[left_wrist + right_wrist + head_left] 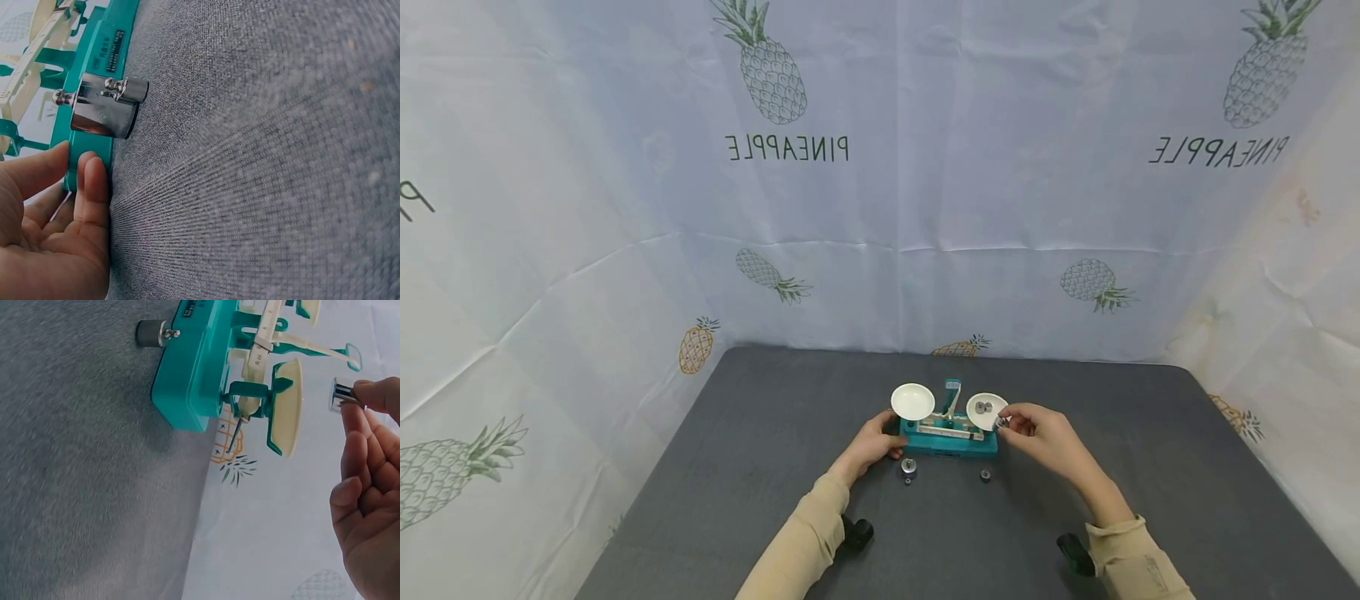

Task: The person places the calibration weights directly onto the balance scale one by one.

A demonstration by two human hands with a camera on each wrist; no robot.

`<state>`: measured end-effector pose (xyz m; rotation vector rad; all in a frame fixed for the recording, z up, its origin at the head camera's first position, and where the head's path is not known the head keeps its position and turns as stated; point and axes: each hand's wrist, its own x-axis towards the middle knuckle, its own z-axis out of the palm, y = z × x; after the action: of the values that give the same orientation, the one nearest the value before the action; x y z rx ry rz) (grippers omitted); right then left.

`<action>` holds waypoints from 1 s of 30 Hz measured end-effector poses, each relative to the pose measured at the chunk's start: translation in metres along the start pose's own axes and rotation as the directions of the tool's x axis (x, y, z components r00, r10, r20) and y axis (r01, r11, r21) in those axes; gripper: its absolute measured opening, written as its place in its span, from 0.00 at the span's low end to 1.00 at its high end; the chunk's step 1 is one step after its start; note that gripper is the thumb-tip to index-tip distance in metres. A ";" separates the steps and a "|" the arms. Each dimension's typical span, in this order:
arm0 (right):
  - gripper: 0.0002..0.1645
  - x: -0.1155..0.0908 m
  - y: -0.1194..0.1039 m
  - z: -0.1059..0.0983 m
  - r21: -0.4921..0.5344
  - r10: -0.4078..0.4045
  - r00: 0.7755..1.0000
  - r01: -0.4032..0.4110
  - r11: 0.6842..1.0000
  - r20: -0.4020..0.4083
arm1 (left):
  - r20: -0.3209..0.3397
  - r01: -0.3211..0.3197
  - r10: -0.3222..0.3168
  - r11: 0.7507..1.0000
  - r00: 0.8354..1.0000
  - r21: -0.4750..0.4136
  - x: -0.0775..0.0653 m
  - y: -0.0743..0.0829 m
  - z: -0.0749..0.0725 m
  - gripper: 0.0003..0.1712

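Note:
A teal balance scale (951, 446) with two white pans stands on the grey table. My left hand (874, 442) holds the left end of its base (81, 159), thumb and fingertips at the teal edge. Between thumb and fingertips, my right hand (375, 462) pinches a small shiny metal weight (342, 395). That weight hangs close over the rim of the right pan (289, 409). A couple of small weights (983, 407) lie in this pan in the head view. Nothing lies in the left pan (913, 402).
In front of the base's left part stand a large chrome weight (100, 106) and a smaller one (134, 89). Another weight (152, 334) is on the table before the right part. White cloth (925, 208) with pineapple prints hangs behind the table.

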<state>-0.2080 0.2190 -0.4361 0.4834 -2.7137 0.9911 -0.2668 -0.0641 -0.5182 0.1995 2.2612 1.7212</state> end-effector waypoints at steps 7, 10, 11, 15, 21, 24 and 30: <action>0.13 0.010 0.002 0.005 0.003 0.073 0.997 -0.073 0.997 -0.004 | 0.007 0.004 -0.004 1.000 1.000 -0.008 0.003 -0.003 0.000 0.32; 0.13 0.014 0.003 0.007 0.003 0.087 0.996 -0.087 0.996 -0.001 | 0.006 0.006 -0.006 1.000 1.000 -0.005 0.003 -0.002 -0.001 0.31; 0.14 0.016 0.004 0.008 0.000 0.089 0.996 -0.089 0.996 0.005 | 0.006 0.003 -0.003 1.000 1.000 -0.004 0.003 -0.003 -0.001 0.31; 0.13 0.021 0.005 0.012 -0.014 0.106 0.994 -0.106 0.994 0.034 | 0.004 0.004 -0.004 1.000 1.000 -0.008 0.003 -0.003 -0.001 0.31; 0.12 0.026 0.005 0.017 -0.025 0.120 0.991 -0.119 0.993 0.058 | 0.008 -0.008 0.008 1.000 1.000 -0.015 -0.011 0.014 -0.001 0.30; 0.12 0.028 0.007 0.020 -0.035 0.131 0.989 -0.129 0.991 0.065 | 0.010 -0.008 0.009 1.000 1.000 -0.019 -0.012 0.015 -0.001 0.30; 0.11 0.029 0.009 0.024 -0.056 0.136 0.988 -0.132 0.990 0.078 | 0.004 0.003 -0.003 1.000 1.000 -0.009 0.003 -0.005 0.000 0.32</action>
<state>-0.2405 0.2033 -0.4502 0.3437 -2.8693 0.9517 -0.2693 -0.0648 -0.5233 0.1965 2.2492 1.7278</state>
